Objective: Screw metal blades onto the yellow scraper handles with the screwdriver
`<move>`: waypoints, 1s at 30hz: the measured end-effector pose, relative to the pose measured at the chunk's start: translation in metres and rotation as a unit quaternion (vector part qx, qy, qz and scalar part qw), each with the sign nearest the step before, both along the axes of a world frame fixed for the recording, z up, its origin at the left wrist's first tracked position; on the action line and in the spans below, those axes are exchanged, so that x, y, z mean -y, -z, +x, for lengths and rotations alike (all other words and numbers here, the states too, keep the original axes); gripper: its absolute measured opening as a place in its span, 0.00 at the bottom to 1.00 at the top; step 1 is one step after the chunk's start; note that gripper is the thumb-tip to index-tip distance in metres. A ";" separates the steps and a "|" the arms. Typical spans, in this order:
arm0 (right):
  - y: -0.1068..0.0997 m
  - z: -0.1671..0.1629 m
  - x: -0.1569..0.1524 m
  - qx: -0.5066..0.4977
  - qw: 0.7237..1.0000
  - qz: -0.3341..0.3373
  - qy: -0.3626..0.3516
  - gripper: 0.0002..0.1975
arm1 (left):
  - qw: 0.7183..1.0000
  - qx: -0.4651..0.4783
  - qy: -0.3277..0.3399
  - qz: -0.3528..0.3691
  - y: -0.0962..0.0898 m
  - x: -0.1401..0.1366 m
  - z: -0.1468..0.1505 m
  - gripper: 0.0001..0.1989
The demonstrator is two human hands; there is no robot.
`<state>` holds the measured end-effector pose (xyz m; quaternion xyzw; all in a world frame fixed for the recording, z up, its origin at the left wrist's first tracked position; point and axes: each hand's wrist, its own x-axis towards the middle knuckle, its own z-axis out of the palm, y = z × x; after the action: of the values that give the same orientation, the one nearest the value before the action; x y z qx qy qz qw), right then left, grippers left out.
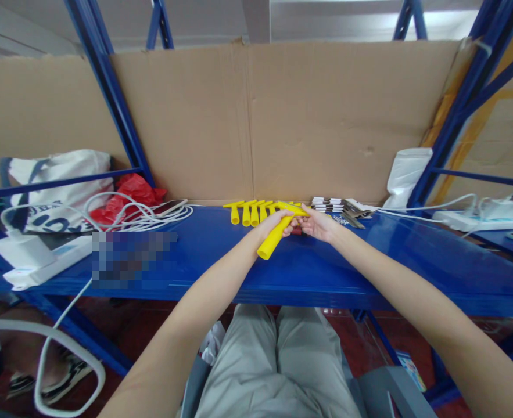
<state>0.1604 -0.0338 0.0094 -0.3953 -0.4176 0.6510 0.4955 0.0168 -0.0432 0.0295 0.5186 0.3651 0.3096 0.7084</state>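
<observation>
My left hand (275,223) is closed around a yellow T-shaped plastic tool (274,239), near where its round hollow handle meets the crosspiece. The handle's open end points down toward me. On the other side, my right hand (320,225) has its fingers closed at the right end of the crosspiece; whether a small part is also between them cannot be made out. Just behind my hands, several like yellow tools (246,215) stand in a row along the cardboard. A small dark red item (297,230) shows partly below my fingers.
Stacked white packs with dark bands (327,204) and flat metal-looking pieces (352,216) lie right of my hands on the blue shelf (221,267). Left are coiled white cables (151,217), a red bag (129,197) and a power strip (60,258). Cardboard (304,116) walls the back.
</observation>
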 end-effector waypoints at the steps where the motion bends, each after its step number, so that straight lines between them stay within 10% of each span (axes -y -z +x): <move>1: 0.000 0.000 0.000 0.000 1.000 -0.001 0.002 0.17 | 1.000 0.007 0.001 0.000 0.001 -0.002 0.000 0.17; 30: 0.015 0.105 -0.039 0.059 0.970 -0.101 0.215 0.16 | 0.991 0.029 -0.128 0.008 0.007 -0.020 -0.005 0.08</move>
<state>0.2655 0.0049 -0.0060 -0.5614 -0.2833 0.5433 0.5563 0.0114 -0.0230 0.0225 0.4640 0.4052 0.4159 0.6690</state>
